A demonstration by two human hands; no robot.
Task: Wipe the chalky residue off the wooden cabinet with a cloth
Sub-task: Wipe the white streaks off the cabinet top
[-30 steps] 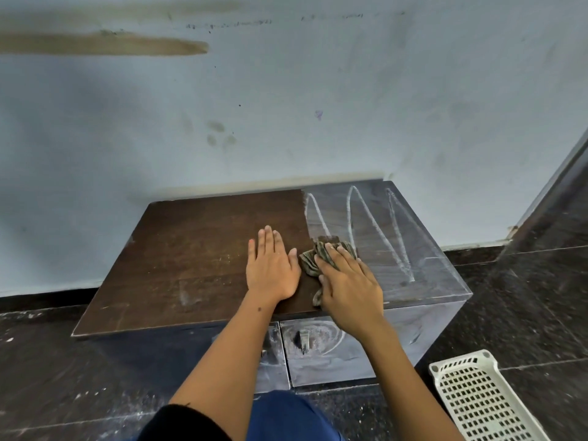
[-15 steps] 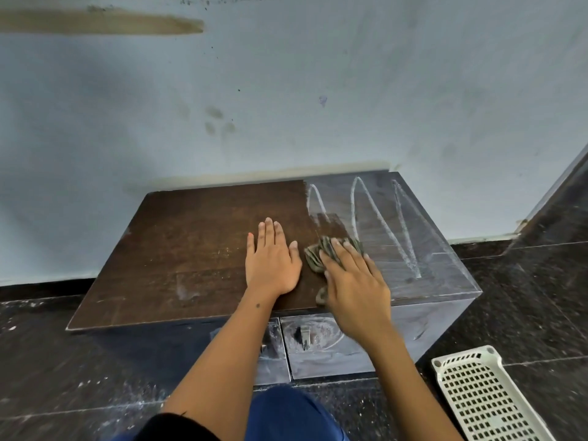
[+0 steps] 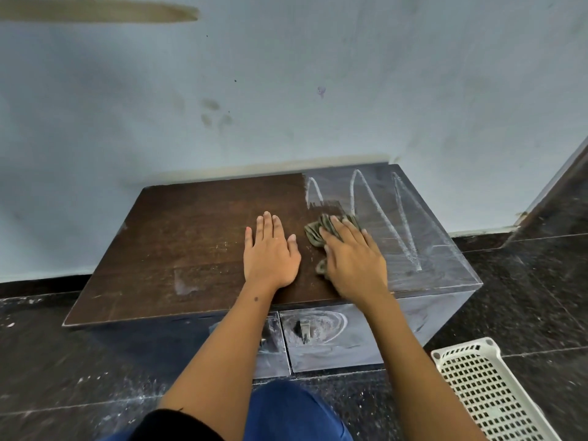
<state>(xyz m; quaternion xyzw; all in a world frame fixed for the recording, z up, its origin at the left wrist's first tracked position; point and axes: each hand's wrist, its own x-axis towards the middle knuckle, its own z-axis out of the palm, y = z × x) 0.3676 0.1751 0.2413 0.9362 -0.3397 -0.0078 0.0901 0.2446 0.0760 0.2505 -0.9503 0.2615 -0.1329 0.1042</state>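
A low wooden cabinet [image 3: 178,249] stands against the wall. Its left part is dark brown wood; the right part carries grey chalky residue [image 3: 410,237] with white zigzag streaks. My left hand [image 3: 270,249] lies flat on the brown top, fingers straight. Beside it, my right hand [image 3: 353,259] presses a crumpled olive cloth [image 3: 318,230] onto the top at the border of the chalky area, fingers stretched over the cloth. Much of the cloth is hidden under the palm.
The cabinet front has chalk-smeared drawer faces [image 3: 331,338] with a small handle. A white perforated plastic basket [image 3: 486,389] lies on the dark tiled floor [image 3: 525,300] at the lower right. The pale blue wall [image 3: 286,90] rises directly behind the cabinet.
My right hand has slid the cloth a little to the right and away from me, into the chalky area. My left hand stays in place.
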